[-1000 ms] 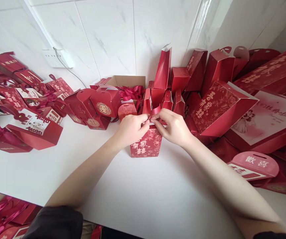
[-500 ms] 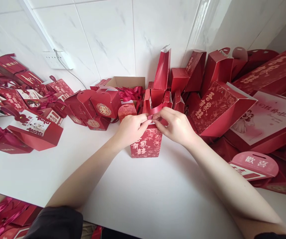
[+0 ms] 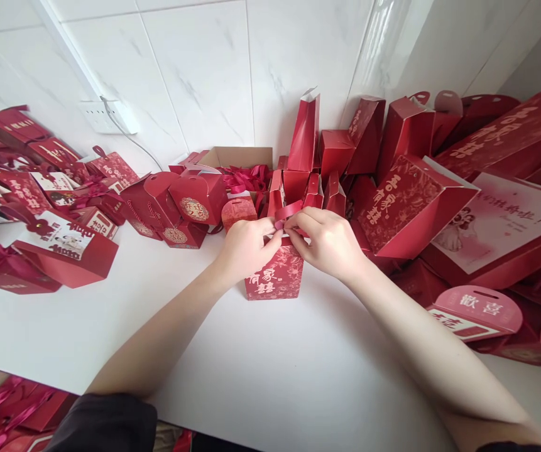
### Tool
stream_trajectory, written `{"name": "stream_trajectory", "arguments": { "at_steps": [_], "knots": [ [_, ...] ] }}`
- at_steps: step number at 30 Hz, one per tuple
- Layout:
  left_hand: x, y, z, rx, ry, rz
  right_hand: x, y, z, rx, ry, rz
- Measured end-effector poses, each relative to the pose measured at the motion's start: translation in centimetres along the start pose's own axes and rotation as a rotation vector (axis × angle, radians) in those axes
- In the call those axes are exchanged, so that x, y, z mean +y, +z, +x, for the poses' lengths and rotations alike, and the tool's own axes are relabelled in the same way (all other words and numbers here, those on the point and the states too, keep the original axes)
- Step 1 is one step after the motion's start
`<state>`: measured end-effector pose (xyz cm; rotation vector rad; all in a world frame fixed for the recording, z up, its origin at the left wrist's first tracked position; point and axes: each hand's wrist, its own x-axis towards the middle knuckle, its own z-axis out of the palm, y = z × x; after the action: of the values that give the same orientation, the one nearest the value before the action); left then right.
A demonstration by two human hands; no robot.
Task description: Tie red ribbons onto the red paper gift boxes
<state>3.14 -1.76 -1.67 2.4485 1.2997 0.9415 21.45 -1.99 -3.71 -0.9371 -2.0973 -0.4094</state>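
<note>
A red gift box with pale Chinese lettering and a flower print stands upright on the white table in front of me. Over its top, a loop of red ribbon arches between my fingers. My left hand pinches the ribbon at the box's upper edge, thumb against the bent fingers. From the other side my right hand pinches it too, its fingertips almost meeting the left ones. Both hands hide most of the box top, so whether the ribbon passes through holes there cannot be made out.
A cardboard carton of red ribbon stands behind the hands. Red boxes with round gold emblems are to its left, and more boxes lie farther left. Piled boxes crowd the right side. A tiled wall with a socket closes the back.
The view has shifted slightly. Both hands stay at the box top, still pinching the ribbon, with their fingertips drawn a little closer together.
</note>
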Motion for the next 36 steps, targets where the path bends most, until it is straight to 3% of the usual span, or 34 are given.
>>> {"name": "stream_trajectory", "arguments": {
  "at_steps": [9, 17, 22, 36],
  "knots": [
    [0.3, 0.1, -0.1, 0.04, -0.008, -0.08, 0.0, 0.0, 0.1, 0.004, 0.002, 0.002],
    [-0.2, 0.2, -0.1, -0.018, -0.007, -0.03, 0.8, -0.4, 0.1, -0.104, 0.088, 0.359],
    [-0.4, 0.2, -0.1, -0.024, -0.012, -0.007, 0.9, -0.3, 0.0, -0.101, 0.131, 0.472],
    [0.0, -0.1, -0.1, -0.101, -0.029, -0.02, 1.4, -1.5, 0.3, -0.225, 0.128, 0.497]
  ]
}}
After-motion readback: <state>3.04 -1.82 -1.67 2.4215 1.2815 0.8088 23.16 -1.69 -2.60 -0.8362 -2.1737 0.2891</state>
